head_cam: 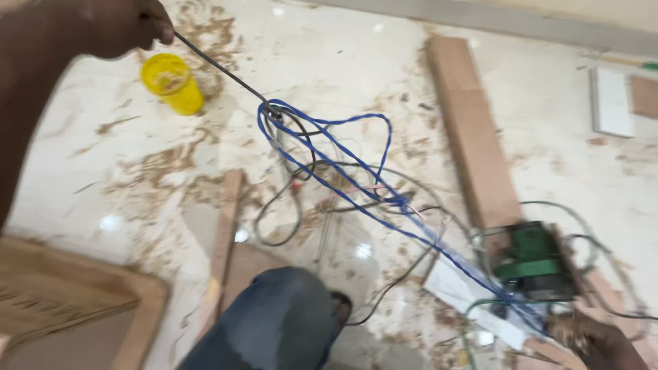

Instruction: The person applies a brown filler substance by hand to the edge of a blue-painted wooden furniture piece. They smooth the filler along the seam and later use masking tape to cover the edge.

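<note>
While left hand (127, 24) pinched dark cable (219, 68), I saw its length run toward 4 o'clock into blue wire tangle (329, 154); right hand (596, 339), far off, grip unclear.

My left hand (120, 24) is cut off by the top edge; my right hand (603, 342) slips off the bottom corner, grip unclear. Blurred blue wires (356, 171) tangle; I can't separate them near the green tool (534, 260).

Blue wires (356, 185), dark cable (219, 68), yellow cup (171, 82), green tool (534, 260) (floor (343, 62) cream, brown-streaked).
</note>
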